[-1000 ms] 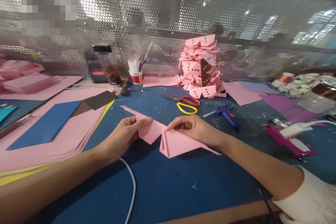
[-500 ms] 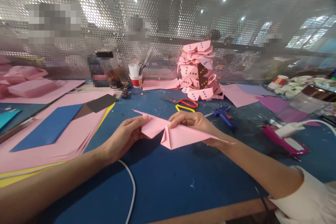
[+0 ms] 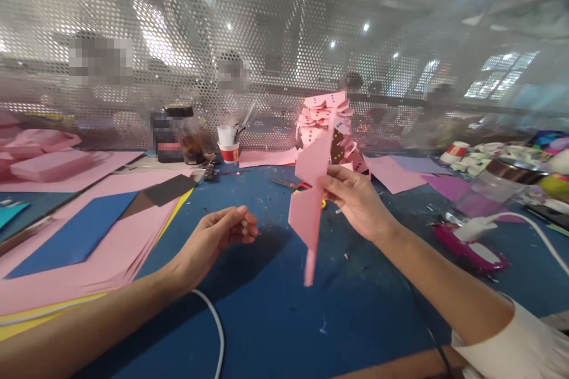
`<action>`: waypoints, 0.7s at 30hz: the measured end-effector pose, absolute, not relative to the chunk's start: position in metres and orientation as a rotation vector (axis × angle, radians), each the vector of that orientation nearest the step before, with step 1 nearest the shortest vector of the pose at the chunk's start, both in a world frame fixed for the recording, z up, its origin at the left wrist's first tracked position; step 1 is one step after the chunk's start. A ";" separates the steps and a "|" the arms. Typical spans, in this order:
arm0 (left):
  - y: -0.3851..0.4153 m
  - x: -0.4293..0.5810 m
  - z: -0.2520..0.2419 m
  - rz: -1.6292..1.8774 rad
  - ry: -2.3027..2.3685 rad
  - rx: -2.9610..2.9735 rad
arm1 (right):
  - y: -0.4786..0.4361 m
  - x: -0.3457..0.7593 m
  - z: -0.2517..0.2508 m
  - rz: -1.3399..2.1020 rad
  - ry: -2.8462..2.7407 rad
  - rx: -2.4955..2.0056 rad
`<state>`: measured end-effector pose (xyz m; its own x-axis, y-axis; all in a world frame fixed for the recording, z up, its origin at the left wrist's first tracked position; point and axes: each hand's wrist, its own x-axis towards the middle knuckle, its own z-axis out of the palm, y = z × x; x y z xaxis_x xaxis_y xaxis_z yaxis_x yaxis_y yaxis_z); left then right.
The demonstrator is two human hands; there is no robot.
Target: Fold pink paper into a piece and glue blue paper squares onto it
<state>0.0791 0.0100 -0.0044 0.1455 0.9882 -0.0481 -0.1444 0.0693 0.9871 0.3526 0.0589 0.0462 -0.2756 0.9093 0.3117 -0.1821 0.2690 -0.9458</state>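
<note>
Holding a pink paper cutout (image 3: 315,190) upright in the right hand (image 3: 360,202), pinched its right edge between thumb and fingers, near mid-height, above the desk (image 3: 267,308). Had its two angular tabs pointing left, with a notch between them and a narrow strip running down to a blurred lower end. Had the left hand (image 3: 217,230) well apart from the cutout, on its left, with loosely curled fingers released from everything. Saw, behind the cutout, a pair of scissors (image 3: 284,183) lying on the desk, partly hidden, with red and yellow showing on its handles. Saw farther back a tall pile of pink paper pieces (image 3: 317,117) marked with small squares, a brown piece (image 3: 340,151) among them, and a pink sheet (image 3: 267,158) lying flat between that pile and a red-and-white cup (image 3: 229,153) holding thin sticks. Noted on the left a spread of pink sheets (image 3: 128,243) topped by a blue sheet (image 3: 75,237) and a black sheet (image 3: 171,190), with a white cable (image 3: 216,314) curving below the left hand. Noted on the right some purple paper (image 3: 444,186) beside a clear jar (image 3: 486,188), and nearer, a magenta device (image 3: 448,243). Found a perforated screen (image 3: 267,41) along the back.
</note>
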 end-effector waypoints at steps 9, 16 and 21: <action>0.004 0.080 0.002 1.097 0.903 1.138 | 0.046 0.343 0.037 1.175 -1.788 -0.824; 0.001 0.086 0.004 1.042 0.907 1.215 | 0.041 0.339 0.030 1.220 -2.008 -0.920; -0.001 0.088 -0.001 0.983 1.007 1.265 | 0.038 0.335 0.024 1.261 -2.083 -0.939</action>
